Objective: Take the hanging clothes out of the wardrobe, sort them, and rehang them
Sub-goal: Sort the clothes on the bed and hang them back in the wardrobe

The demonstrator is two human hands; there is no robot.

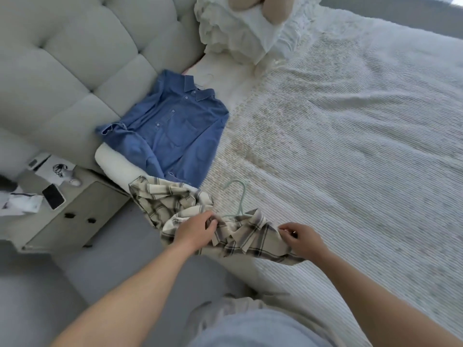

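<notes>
A cream plaid shirt lies crumpled at the near left edge of the bed, still on a pale green hanger whose hook points up the bed. My left hand grips the shirt's fabric near the hanger's neck. My right hand pinches the shirt's right edge. Farther up the bed a blue denim shirt lies flat, buttoned, with its collar towards the pillows, and a thin hanger hook shows at its collar.
A padded grey headboard runs along the left. White ruffled pillows sit at the bed's head. A grey nightstand at the left carries a phone and papers. Grey floor lies below.
</notes>
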